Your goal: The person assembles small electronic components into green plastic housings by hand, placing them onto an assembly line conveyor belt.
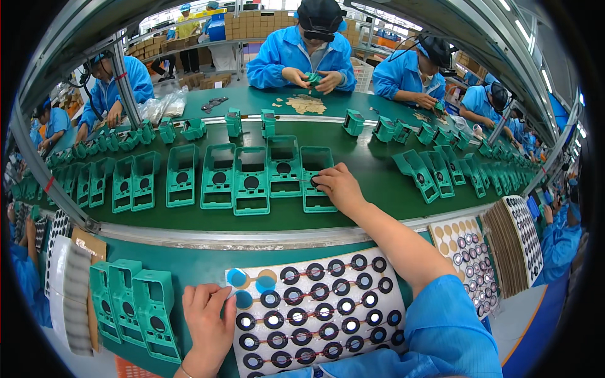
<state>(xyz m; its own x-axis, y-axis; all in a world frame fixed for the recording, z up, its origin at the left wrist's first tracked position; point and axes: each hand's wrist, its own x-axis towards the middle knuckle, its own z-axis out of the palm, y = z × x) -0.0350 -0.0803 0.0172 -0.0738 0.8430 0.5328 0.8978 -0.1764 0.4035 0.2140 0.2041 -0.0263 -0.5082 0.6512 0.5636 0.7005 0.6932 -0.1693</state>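
Note:
My right hand [341, 189] reaches over the belt, fingers closed on a small round black speaker [314, 181] at the round opening of a green plastic housing [318, 154]. The fingers partly cover the speaker, and a thin wire seems to stick out to its left. My left hand [211, 324] is pinched at the upper left corner of a white sheet [287, 259] bearing rows of round black speakers [293, 295] with reddish wires. Blue and tan discs [266, 281] lie at that corner; what the left fingertips pinch is too small to make out.
Other green housings [218, 176] line the belt [277, 232] on both sides. Three housings [155, 315] stand left of the sheet. At right are a sheet of round pieces [469, 258] and stacked trays [523, 239]. Across the belt, a co-worker [309, 60] handles a green part.

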